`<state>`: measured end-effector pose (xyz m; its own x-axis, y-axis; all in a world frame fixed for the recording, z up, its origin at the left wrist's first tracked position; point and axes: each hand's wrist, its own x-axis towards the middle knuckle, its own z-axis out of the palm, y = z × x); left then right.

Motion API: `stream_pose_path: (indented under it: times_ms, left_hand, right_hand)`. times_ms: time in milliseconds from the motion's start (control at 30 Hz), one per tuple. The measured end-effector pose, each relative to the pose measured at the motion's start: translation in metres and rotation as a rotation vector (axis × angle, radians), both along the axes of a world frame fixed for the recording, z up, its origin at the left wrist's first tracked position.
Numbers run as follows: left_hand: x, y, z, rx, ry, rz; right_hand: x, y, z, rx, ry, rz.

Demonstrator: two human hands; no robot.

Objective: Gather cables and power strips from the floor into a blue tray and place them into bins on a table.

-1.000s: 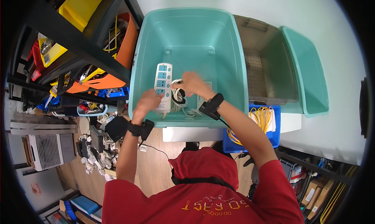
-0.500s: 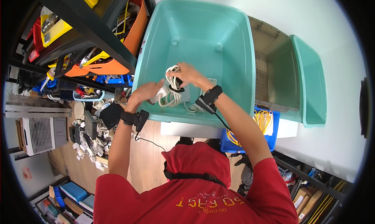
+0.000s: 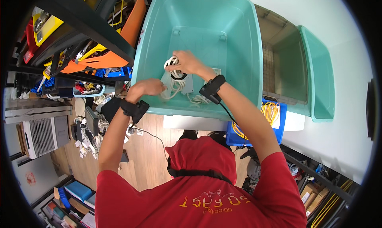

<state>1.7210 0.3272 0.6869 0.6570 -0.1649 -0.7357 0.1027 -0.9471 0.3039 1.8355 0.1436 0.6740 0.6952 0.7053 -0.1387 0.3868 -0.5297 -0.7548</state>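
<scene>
Inside the large turquoise tub [image 3: 242, 41], my right hand [image 3: 188, 64] grips the top of a coiled white cable [image 3: 178, 84]. A black strap or band goes around the coil just below my fingers. At the tub's near left side, my left hand [image 3: 148, 87] is closed at the end of a cable loop, its fingertips partly hidden. Something whitish beside those fingertips is smeared by motion. Under the coil, on the tub floor, lies a flat pale grey piece [image 3: 188, 85] with another thin white cable [image 3: 197, 99] next to it.
Left of the tub stands a black shelf frame [image 3: 93, 25] with orange bins [image 3: 104, 61] of tools. A clear grey bin [image 3: 284, 57] and another turquoise tub [image 3: 318, 76] stand right. A blue crate [image 3: 280, 128] holds yellow cables. White cables and adapters [image 3: 89, 136] pile up at left.
My right hand has moved up and slightly left with the coil. My left hand has curled closed and shifted slightly left. The whole view has shifted a little.
</scene>
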Motion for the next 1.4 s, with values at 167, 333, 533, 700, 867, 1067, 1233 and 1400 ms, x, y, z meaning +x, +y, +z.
stream_pose_path:
  times_ms: [167, 333, 533, 700, 867, 1067, 1233, 1400]
  left_hand:
    - [0.000, -0.003, 0.014, -0.151, 0.177, -0.076]
    - [-0.006, -0.005, 0.035, -0.277, 0.060, 0.009]
    - [-0.025, -0.006, 0.045, -0.415, -0.035, 0.092]
    - [-0.034, -0.020, 0.066, -0.388, -0.109, 0.095]
    - [-0.041, -0.046, 0.090, -0.416, -0.440, 0.208]
    - [-0.061, -0.072, 0.126, -0.395, -0.788, 0.434]
    - [-0.082, -0.102, 0.144, -0.396, -0.951, 0.525]
    - [-0.090, -0.167, 0.145, -0.501, -1.190, 0.570]
  right_hand:
    - [-0.006, -0.008, -0.003, -0.152, -0.118, 0.211]
    - [-0.010, -0.023, -0.037, -0.336, -0.046, 0.153]
    - [-0.014, -0.019, -0.052, -0.734, 0.087, 0.296]
    - [-0.009, -0.012, -0.010, -0.796, 0.260, 0.213]
    - [0.007, -0.041, 0.014, -0.621, 0.095, 0.260]
    - [-0.039, -0.142, 0.146, -0.172, -0.059, -0.020]
    - [-0.106, -0.252, 0.199, 0.079, -0.124, -0.256]
    - [-0.158, -0.363, 0.191, 0.132, -0.032, -0.559]
